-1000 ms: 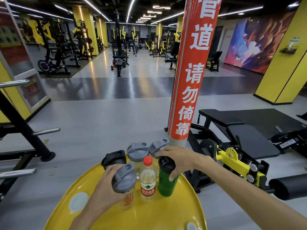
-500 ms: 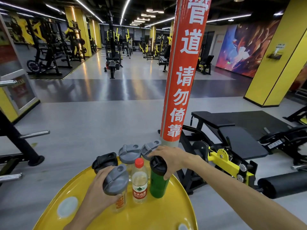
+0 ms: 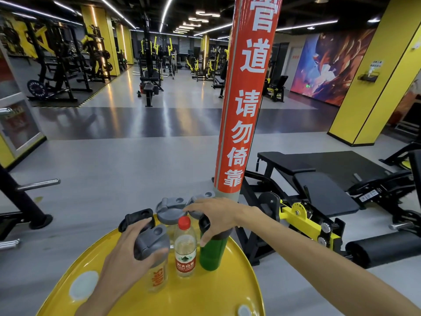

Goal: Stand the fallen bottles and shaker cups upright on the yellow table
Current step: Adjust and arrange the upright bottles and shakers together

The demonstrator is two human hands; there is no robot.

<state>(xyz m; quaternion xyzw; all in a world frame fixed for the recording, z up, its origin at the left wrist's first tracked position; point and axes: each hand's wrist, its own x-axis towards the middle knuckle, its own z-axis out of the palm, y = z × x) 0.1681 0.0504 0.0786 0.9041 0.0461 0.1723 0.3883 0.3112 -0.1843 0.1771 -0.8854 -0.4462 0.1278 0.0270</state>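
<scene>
Round yellow tabletop (image 3: 118, 290), glossy, raised rim, two pale oval patches on it; its near edge is cut off by the frame.

Front row, all upright. Clear shaker cup (image 3: 157, 273): transparent plastic body, grey flip-cap lid, orange print I cannot read. Left hand (image 3: 127, 254) wraps its lid from the left, fingers (image 3: 139, 229) curled over the top, thumb across the front below the lid; closed grip on the cup. Just right of it, the water bottle (image 3: 185, 254): clear ribbed plastic, red screw cap, red label with green mountain logo and white Chinese characters, too small for me to read with confidence. Next right, the green shaker cup (image 3: 213, 252): translucent green body, black lid mostly hidden under the right hand (image 3: 216, 216). That hand drapes over the lid, thumb down on the left side of the cup, index finger stretched out toward a grey lid behind. I count it as loosely gripping the green cup.

Back row: black-lidded cup (image 3: 136, 218) and two grey-lidded cups (image 3: 170, 207); only lids show, bodies hidden behind front row and hands.

Behind the tabletop stands a red-wrapped pole (image 3: 241, 115), white characters 管道 请勿倚靠. Black padded bench (image 3: 319, 176) with yellow bracket to the right.
</scene>
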